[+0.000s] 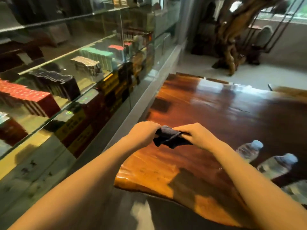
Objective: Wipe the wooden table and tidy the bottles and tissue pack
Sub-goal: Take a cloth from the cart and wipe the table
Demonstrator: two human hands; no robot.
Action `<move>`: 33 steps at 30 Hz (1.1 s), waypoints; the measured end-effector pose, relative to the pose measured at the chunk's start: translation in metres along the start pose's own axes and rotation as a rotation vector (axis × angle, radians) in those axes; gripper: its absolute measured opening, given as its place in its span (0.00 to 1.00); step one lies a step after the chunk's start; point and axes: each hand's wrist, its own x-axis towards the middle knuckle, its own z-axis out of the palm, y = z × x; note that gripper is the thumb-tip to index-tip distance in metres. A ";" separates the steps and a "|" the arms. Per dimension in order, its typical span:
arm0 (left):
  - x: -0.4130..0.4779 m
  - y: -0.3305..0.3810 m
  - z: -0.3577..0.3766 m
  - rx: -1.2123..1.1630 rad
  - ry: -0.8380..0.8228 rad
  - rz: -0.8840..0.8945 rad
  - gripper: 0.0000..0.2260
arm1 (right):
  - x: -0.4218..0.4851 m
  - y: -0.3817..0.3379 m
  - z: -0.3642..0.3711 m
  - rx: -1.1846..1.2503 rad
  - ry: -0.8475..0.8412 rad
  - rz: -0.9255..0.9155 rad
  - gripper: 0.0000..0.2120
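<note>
A glossy wooden table fills the right half of the view. Above its near-left part, my left hand and my right hand both grip a dark cloth, bunched between them and held just over the surface. Two clear plastic bottles with pale blue caps lie on the table at the right: one bottle closer to my right wrist, the other bottle behind my right forearm. A blurred clear object sits at the right edge; what it is cannot be told.
A glass display cabinet with shelves of boxed goods runs along the left, close to the table's left edge. A large carved wood sculpture stands on the pale floor beyond the table's far end.
</note>
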 end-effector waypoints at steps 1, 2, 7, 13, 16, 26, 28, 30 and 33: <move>0.005 0.001 0.003 0.011 -0.007 0.037 0.07 | -0.004 0.003 0.004 0.013 0.013 0.034 0.18; 0.009 0.001 0.007 0.016 -0.019 0.070 0.06 | -0.007 0.006 0.009 0.024 0.028 0.068 0.17; 0.023 -0.004 0.023 -0.012 -0.054 0.166 0.05 | -0.015 0.015 0.031 0.055 0.065 0.153 0.17; 0.039 -0.008 0.044 -0.062 -0.114 0.189 0.04 | -0.011 0.034 0.050 0.117 0.035 0.223 0.17; 0.052 -0.011 0.054 -0.073 -0.129 0.176 0.06 | -0.001 0.049 0.055 0.118 0.008 0.232 0.17; 0.111 -0.027 0.080 -0.087 -0.131 0.063 0.07 | 0.053 0.107 0.050 0.114 -0.079 0.184 0.17; 0.123 -0.031 0.081 -0.081 -0.122 0.047 0.07 | 0.063 0.116 0.047 0.111 -0.075 0.182 0.16; 0.134 -0.035 0.082 -0.078 -0.108 0.034 0.06 | 0.074 0.124 0.044 0.096 -0.069 0.185 0.16; 0.146 -0.043 0.082 -0.069 -0.064 0.013 0.06 | 0.089 0.132 0.043 0.103 -0.037 0.202 0.16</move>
